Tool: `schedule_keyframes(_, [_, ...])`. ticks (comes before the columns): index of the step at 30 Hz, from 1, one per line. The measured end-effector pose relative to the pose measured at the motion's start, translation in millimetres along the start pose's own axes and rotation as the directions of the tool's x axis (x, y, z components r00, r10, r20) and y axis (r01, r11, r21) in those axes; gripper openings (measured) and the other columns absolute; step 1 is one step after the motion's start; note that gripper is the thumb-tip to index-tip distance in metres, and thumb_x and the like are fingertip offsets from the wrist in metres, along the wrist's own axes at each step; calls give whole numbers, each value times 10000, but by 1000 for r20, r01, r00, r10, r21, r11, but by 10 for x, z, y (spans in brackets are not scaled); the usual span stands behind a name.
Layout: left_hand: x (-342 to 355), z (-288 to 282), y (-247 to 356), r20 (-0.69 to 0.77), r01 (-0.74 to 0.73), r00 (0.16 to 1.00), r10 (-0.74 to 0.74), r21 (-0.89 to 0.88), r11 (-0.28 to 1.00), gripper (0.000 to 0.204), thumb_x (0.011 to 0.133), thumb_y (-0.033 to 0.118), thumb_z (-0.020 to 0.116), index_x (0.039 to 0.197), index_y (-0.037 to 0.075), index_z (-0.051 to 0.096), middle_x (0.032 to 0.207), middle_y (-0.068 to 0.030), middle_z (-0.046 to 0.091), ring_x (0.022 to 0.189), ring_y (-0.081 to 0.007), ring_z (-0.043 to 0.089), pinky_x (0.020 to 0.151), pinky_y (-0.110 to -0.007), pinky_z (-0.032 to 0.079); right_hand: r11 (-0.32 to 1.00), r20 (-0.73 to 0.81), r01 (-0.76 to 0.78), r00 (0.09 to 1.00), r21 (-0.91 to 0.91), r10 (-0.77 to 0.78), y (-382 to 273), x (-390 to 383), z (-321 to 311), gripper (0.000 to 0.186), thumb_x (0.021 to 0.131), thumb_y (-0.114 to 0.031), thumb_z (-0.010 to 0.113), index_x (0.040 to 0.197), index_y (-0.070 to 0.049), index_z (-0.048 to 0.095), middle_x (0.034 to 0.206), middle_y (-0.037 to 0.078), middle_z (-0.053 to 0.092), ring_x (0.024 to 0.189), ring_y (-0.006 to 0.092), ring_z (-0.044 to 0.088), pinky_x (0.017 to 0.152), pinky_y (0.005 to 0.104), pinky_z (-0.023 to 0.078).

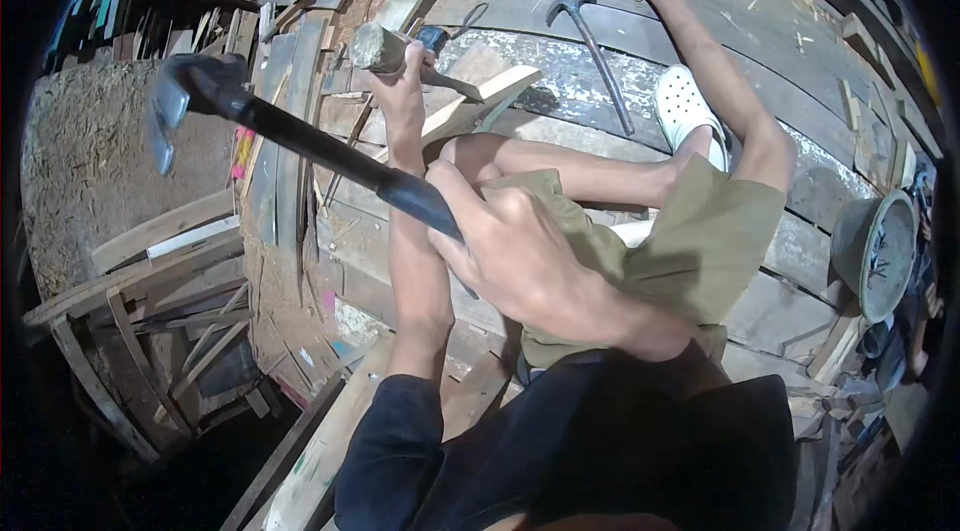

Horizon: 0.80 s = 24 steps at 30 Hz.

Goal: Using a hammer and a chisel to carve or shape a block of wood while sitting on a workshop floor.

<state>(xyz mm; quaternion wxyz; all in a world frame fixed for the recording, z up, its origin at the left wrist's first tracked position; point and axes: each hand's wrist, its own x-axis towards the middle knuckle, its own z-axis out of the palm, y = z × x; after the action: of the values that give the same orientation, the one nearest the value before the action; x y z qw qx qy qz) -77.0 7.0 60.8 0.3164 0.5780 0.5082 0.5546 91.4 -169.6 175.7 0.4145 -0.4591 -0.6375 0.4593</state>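
Two hands are gripping separate tools, well apart from each other. The right hand is clamping around the dark handle of a claw hammer, whose head is hovering well to the left. The left hand is closing around a chisel-like tool, its blunt wooden end showing above the thumb and its narrow part pointing toward a pale board; whether its edge is touching the board, I cannot tell. Any stroke aimed at that blunt end would be risking the left hand, since the thumb is sitting just beside it and a glancing blow could be landing there. A tilted edge or a shifting board could be sending the tool sideways, and the bare leg is lying near. The second hammer is resting on the plank floor, perhaps posing a snag for the clog.
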Motion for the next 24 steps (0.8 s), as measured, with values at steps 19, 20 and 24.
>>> schedule_keyframes(19, [82, 6, 131, 23, 56, 998, -53, -148, 987, 169, 819, 52, 708, 846, -1, 550, 703, -71, 612, 601, -136, 586, 536, -256, 460, 951, -126, -234, 957, 203, 262, 452, -66, -437, 205, 869, -100, 581, 1022, 35, 573, 804, 163, 635, 738, 202, 615, 698, 357, 473])
schedule_keyframes(20, [74, -1, 127, 17, 60, 998, -58, -109, 992, 168, 822, 44, 700, 843, -5, 540, 689, -62, 602, 590, -134, 585, 528, -253, 463, 954, -162, -268, 944, 136, 288, 449, -132, -521, 219, 874, -98, 579, 1046, 37, 575, 820, 161, 645, 753, 183, 612, 709, 347, 474])
schedule_keyframes(24, [126, -70, 64, 96, -12, 995, 21, -90, 996, 257, 812, 70, 718, 929, -5, 502, 699, -49, 597, 598, -128, 595, 539, -255, 482, 931, -184, -359, 913, 65, 365, 457, -359, -808, 222, 868, -99, 584, 1027, 55, 591, 737, 117, 606, 674, 155, 558, 652, 316, 458])
